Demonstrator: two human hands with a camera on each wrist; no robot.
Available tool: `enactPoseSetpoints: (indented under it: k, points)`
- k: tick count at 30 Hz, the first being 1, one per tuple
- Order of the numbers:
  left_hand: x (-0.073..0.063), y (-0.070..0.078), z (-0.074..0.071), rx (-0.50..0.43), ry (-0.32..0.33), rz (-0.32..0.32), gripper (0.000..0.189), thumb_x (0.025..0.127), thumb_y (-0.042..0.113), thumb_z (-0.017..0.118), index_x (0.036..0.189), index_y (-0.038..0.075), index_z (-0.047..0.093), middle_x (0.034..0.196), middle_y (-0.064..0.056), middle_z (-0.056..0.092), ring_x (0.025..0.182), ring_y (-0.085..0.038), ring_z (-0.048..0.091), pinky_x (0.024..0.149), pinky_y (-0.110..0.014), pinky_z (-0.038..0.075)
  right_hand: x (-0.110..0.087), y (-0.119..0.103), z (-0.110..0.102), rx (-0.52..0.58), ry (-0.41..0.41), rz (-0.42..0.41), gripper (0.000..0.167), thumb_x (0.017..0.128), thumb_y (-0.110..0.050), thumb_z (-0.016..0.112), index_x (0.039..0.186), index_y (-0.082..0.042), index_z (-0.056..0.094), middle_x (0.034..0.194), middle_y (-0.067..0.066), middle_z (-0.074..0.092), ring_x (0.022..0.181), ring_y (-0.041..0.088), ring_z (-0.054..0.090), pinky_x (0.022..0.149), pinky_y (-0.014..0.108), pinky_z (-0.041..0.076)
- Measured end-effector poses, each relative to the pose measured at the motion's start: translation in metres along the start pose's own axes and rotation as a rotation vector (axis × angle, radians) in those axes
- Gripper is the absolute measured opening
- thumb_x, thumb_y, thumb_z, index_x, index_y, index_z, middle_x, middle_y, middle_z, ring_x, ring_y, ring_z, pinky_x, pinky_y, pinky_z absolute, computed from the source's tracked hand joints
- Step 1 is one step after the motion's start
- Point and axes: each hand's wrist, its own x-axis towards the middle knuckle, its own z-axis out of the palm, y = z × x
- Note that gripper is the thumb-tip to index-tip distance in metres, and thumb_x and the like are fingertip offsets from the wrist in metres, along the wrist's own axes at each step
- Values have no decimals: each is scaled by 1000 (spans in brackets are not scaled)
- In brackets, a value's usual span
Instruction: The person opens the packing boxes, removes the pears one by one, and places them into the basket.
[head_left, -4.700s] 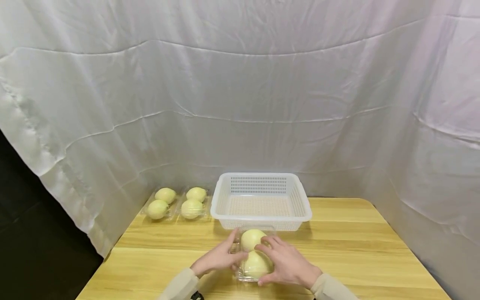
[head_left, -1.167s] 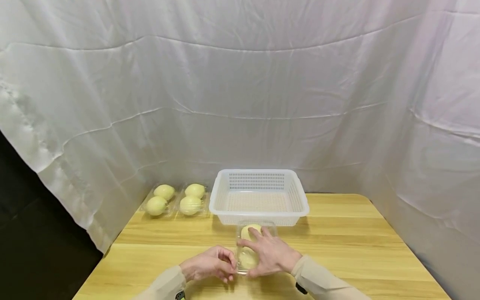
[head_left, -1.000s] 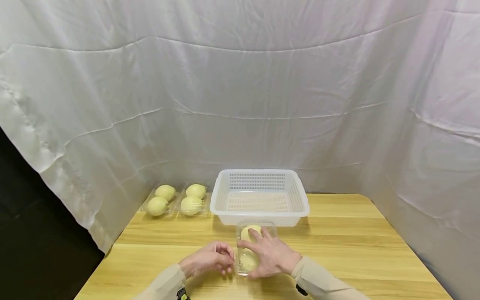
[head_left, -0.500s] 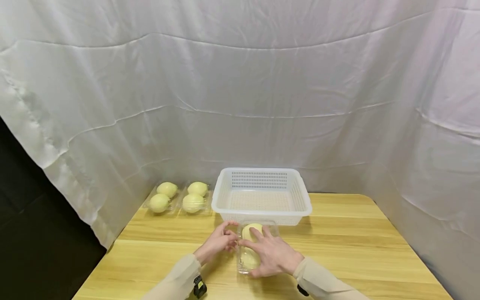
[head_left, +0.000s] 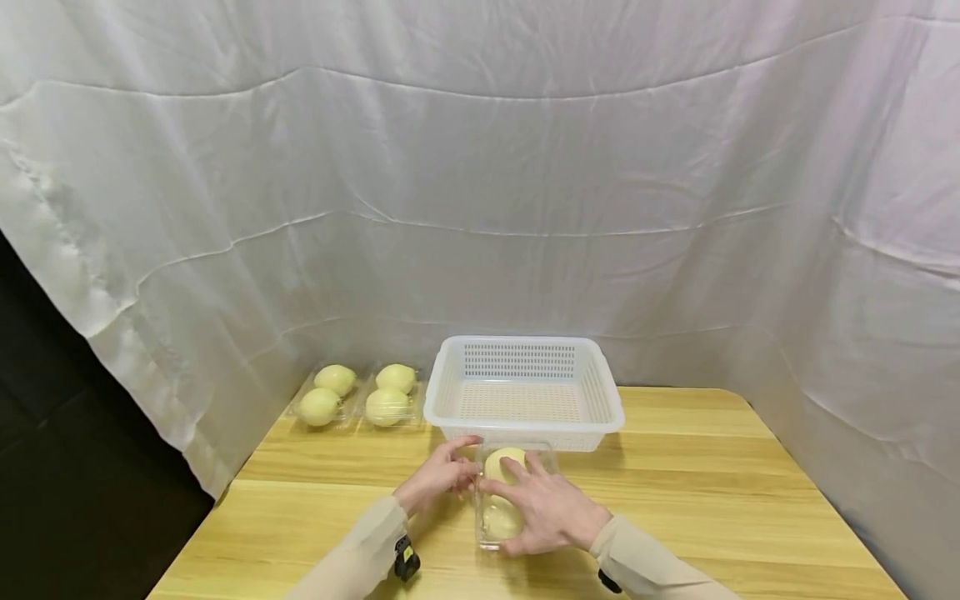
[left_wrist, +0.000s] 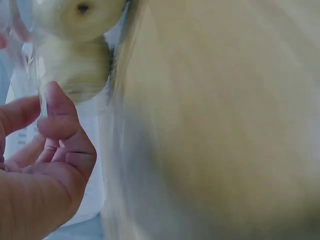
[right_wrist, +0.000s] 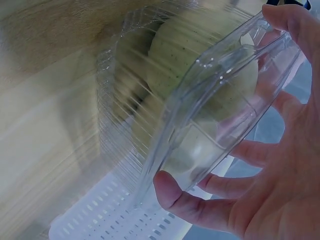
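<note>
A clear plastic clamshell box (head_left: 487,546) sits on the table in front of the basket, with two pale yellow pears (head_left: 501,518) inside. My left hand (head_left: 437,478) is at the box's left side toward its far corner. In the left wrist view, thumb and fingers (left_wrist: 56,97) pinch the box's edge beside the pears. My right hand (head_left: 551,504) lies spread over the lid, covering part of the fruit. The right wrist view shows its fingers (right_wrist: 167,187) apart, touching the lid's rim, with the speckled pears visible through the ribbed plastic.
A white perforated basket (head_left: 525,437) stands right behind the box, nothing in its bottom. Two more clear boxes, each with two pears (head_left: 318,407) (head_left: 387,407), stand side by side at the back left. A grey-white curtain (head_left: 540,283) encloses the wooden table (head_left: 697,475).
My right hand has gone from gripping the box's side to lying over its lid. My left hand has moved from the near left corner up along the left edge toward the far corner.
</note>
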Motion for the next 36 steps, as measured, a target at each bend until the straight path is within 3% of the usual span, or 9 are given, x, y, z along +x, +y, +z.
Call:
enactPoseSetpoints:
  k: [4,10,20,27,36]
  points:
    - [5,1,-3,-60,-30,-24,62,86,6,64,145,7,44,68,0,57,53,-8,41,50,-20,35,1,0,1,-19,-1,-1,84,70,-62,72,146,-42,40,146,10,43,125,37,46,70,54,57]
    - [12,0,-7,-120,-73,-56,59,84,2,64,140,3,47,68,0,59,52,-8,39,49,-21,34,1,-1,3,-29,-8,11,83,70,-61,72,145,-42,41,147,11,42,127,39,45,71,55,57]
    - [17,-1,-5,-161,-1,-77,55,82,1,66,136,0,53,72,1,69,54,-5,53,45,-17,36,1,0,3,-19,-1,12,81,70,-58,73,144,-41,44,148,12,41,128,41,44,77,59,55]
    - [17,-6,-4,-212,43,-101,51,84,2,65,134,1,56,68,-1,68,53,-7,59,40,-14,35,1,-2,4,8,-14,16,81,71,-59,72,145,-42,42,150,11,39,132,44,41,80,64,53]
    - [22,-2,2,-181,148,-58,37,86,2,63,122,-5,63,61,1,63,46,-5,56,40,-15,37,2,-2,3,-17,4,11,80,71,-61,71,144,-42,43,148,10,40,128,40,43,78,60,55]
